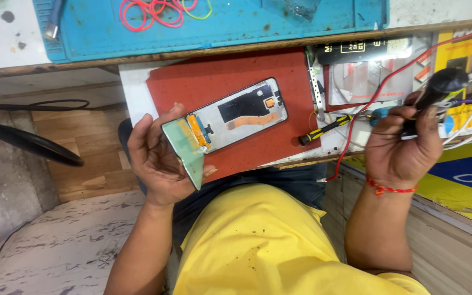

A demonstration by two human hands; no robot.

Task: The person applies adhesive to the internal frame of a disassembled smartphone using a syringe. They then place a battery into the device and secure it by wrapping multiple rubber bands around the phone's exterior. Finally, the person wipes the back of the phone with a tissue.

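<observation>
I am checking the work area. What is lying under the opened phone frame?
The phone frame lies on a red mat. The left hand, holding a greenish triangular pick, covers its lower end. The mat below the frame is hidden.

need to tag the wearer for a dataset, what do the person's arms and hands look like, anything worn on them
Both forearms are bare, with no sleeves reaching them and no gloves. The right hand has a thin red thread bracelet with a small knot tied round the wrist. The left hand shows no ring, watch or band. A yellow shirt covers the torso.
</observation>
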